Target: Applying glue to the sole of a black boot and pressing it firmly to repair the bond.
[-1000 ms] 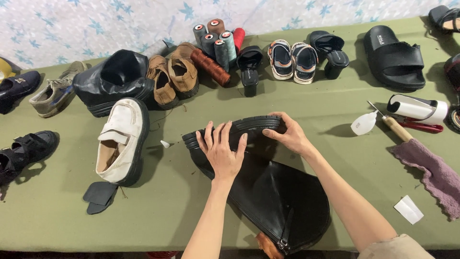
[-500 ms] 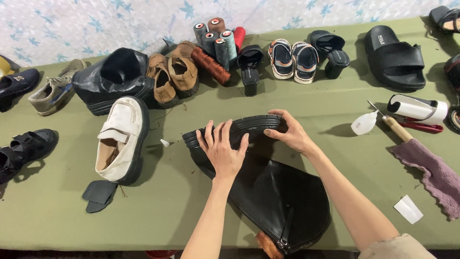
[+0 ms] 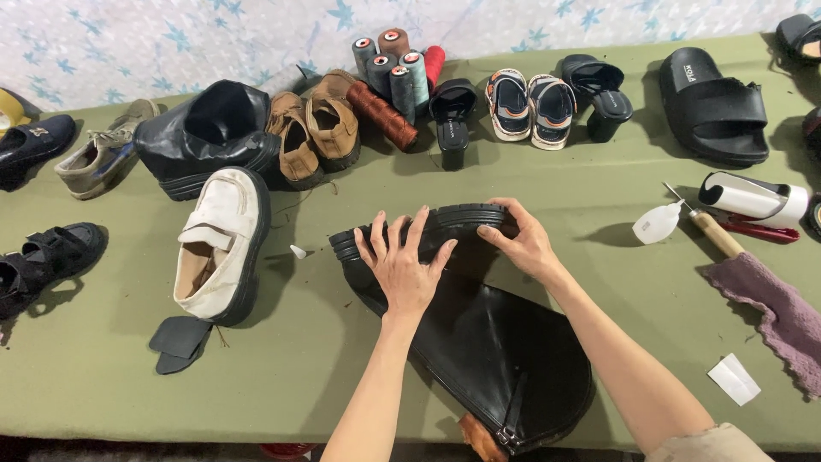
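A tall black leather boot (image 3: 500, 359) lies on its side in the middle of the green table, its ridged black sole (image 3: 457, 221) facing away from me and its zipped shaft toward me. My left hand (image 3: 402, 265) lies flat on the boot's foot part with fingers spread, fingertips at the sole's edge. My right hand (image 3: 523, 241) grips the sole's right end, fingers curled over its rim.
A white strap shoe (image 3: 218, 244) and a black insole piece (image 3: 178, 340) lie to the left. Behind are another black boot (image 3: 205, 137), brown shoes (image 3: 312, 128), thread spools (image 3: 398, 73), sandals (image 3: 532, 103) and a black slide (image 3: 714, 107). To the right lie an awl (image 3: 714, 231), a purple cloth (image 3: 774, 312) and a glue bottle (image 3: 753, 198).
Both hands stay on the boot; the left hand's fingers have crept slightly toward the sole. The boot has hardly moved.
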